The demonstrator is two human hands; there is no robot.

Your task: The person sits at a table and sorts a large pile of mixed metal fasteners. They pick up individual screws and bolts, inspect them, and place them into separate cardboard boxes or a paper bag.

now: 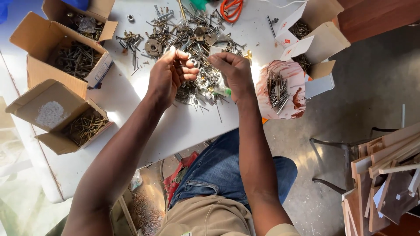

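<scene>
Hard daylight falls across the white table [175, 126], blowing out its surface between the left hand [168, 74] and right hand [232, 70] and along its far edge, where detail washes to glare. Both forearms throw soft shadows toward the table's near edge. The left border is hazy and overexposed with a bluish cast. The concrete floor [367, 87] at right sits dimmer. Focus is sharp centrally; the wide lens bends the edges.
</scene>
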